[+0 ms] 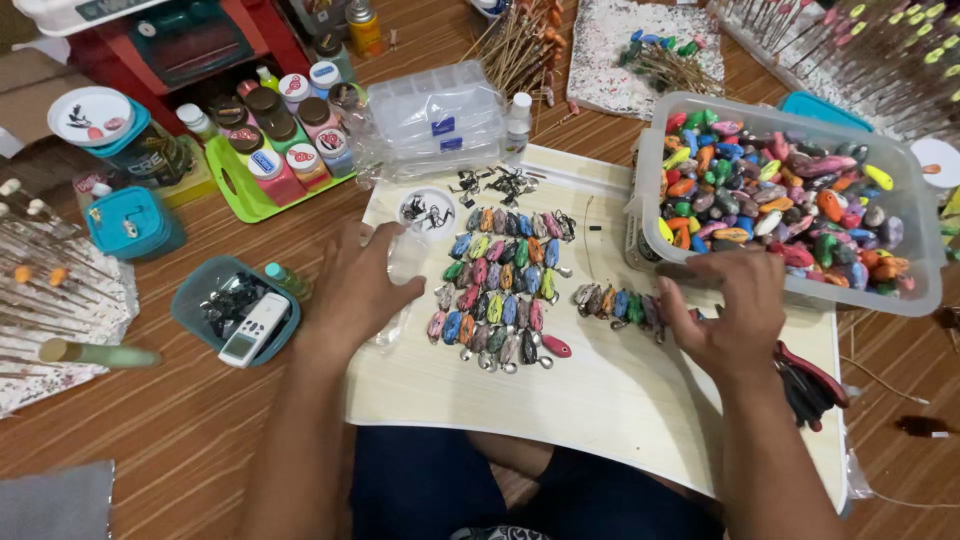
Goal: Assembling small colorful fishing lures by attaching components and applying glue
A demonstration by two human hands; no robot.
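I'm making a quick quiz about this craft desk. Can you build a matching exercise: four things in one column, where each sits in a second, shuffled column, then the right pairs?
Things:
1. left hand
2. right hand
3. white remote-like device
4. paint jars

Places:
A. in the green tray at the upper left
B. at the short row of painted lures, beside the clear bin of coloured pieces
C. on a small clear cup, left of the lure rows
D. lying across the teal tub

Pairs: 1-C, 2-B, 3-D, 4-A
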